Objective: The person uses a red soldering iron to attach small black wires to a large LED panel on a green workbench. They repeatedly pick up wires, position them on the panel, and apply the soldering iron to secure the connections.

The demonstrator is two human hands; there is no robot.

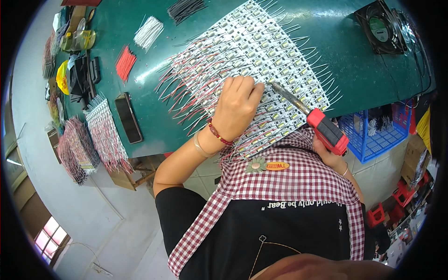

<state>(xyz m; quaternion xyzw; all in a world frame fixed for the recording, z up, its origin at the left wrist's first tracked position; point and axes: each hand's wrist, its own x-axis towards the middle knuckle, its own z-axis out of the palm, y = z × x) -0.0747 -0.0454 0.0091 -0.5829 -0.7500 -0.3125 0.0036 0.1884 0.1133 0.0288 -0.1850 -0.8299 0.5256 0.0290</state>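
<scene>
A large white panel of small circuit boards [261, 51] lies on the green table, with red, black and white wires fringing its edges. My left hand [238, 102] rests over the middle of the panel, its fingers pinched together. Whatever is between those fingertips is too small or hidden to make out. At the panel's right side, my right hand [329, 156] grips a red and black soldering gun [324, 128]. The gun's metal tip points up and left, close to my left fingertips and over the boards. Part of my right hand is hidden behind the handle.
Bundles of red wires [125, 63], white wires [149, 33] and black wires [185, 10] lie left of the panel. A phone [128, 117] and another wired panel [106, 133] sit farther left. A black fan [380, 28] stands far right, above a blue crate [373, 144].
</scene>
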